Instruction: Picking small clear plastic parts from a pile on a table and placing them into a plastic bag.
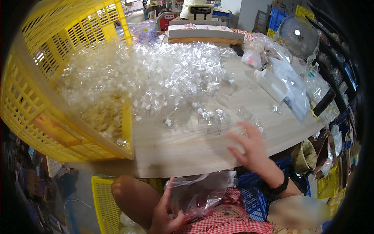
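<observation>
Below the table edge, my left hand grips the side of a large clear plastic bag, which lies across my lap. Above the near right part of the table is my right hand, slightly blurred, its fingers apart and nothing seen in them. Close to its fingertips lie a few small clear packets with little white pieces inside. Farther off, a big heap of the same packets spreads over the table and runs into a tipped yellow basket on the left.
A white bottle lies on its side at the right, among plastic bags. A round fan stands beyond it. A shallow box sits at the far edge. Another yellow basket and a blue crate are below the table.
</observation>
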Demonstrator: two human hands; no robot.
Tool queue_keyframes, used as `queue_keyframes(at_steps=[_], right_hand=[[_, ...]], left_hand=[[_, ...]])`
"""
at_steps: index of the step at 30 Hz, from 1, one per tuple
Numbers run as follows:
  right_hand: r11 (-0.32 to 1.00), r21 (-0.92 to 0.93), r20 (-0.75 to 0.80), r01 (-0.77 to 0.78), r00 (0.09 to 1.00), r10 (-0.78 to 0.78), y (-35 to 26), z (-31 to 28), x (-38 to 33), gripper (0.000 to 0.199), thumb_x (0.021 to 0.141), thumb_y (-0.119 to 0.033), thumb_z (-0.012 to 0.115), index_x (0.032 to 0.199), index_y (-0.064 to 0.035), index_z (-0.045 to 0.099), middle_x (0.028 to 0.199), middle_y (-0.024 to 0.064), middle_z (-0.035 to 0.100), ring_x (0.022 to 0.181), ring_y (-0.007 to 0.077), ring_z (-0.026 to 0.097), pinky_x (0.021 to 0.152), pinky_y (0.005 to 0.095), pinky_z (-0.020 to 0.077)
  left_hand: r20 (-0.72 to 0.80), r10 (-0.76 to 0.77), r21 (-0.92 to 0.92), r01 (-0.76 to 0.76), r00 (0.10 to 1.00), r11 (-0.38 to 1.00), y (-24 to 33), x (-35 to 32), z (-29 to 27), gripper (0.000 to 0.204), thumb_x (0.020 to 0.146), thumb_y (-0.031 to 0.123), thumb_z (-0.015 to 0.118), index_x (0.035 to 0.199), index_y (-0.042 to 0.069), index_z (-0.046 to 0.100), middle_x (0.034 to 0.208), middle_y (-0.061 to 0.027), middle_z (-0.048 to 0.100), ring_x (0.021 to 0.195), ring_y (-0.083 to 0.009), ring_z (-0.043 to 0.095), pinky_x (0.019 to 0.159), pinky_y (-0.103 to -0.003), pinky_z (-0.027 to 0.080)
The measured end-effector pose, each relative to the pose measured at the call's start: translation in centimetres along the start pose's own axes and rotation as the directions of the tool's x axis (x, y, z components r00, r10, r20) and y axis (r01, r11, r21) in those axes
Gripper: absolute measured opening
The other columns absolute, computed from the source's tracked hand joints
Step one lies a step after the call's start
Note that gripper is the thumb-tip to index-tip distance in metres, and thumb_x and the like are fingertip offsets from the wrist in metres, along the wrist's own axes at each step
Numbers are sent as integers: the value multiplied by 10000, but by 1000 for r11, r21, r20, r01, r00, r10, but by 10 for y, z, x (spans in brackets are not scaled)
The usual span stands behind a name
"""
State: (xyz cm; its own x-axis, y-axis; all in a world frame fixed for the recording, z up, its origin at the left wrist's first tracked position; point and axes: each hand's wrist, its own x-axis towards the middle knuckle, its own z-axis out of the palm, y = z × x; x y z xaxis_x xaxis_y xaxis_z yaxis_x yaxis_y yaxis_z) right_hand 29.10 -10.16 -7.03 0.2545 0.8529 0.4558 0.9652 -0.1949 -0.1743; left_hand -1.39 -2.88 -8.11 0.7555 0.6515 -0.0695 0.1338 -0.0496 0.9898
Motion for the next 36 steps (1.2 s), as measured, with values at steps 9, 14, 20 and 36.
queue_keyframes(at_steps=[9,14,20,36], right_hand=[[975,-62,135,-215,966,222,77,14,-49,231,807,-193,625,949,-33,536,1045,195,558,989,373,529,811,419,436],[921,282,76,-269,963,258,60,12,14,286,842,-216,638,1022,-8,556,739,163,541,700,330,550,661,379,447],[967,10,341,-253,910,234,16,49,104,578,855,-528,579,1265,-127,508,1004,287,547,893,417,579,766,455,485],[823,429,462,-373,873,155,64,63,73,339,832,-234,636,1133,-78,624,735,118,611,703,195,613,654,328,497]], left_hand=[[-17,64,82,-63,998,995,-24,15,-10,861,719,-36,588,1489,36,208,685,31,470,570,-18,402,541,-172,369],[79,66,4,-67,995,998,-26,17,-11,868,721,-31,598,1494,61,213,632,39,395,553,-27,370,519,-186,346],[57,29,-7,-29,998,1000,-21,16,-13,864,722,-33,594,1493,65,220,654,41,396,553,-35,364,508,-189,335],[62,32,-80,-27,998,996,-33,13,-6,851,729,-43,567,1493,46,203,854,-1,535,617,-23,395,558,-176,367]])
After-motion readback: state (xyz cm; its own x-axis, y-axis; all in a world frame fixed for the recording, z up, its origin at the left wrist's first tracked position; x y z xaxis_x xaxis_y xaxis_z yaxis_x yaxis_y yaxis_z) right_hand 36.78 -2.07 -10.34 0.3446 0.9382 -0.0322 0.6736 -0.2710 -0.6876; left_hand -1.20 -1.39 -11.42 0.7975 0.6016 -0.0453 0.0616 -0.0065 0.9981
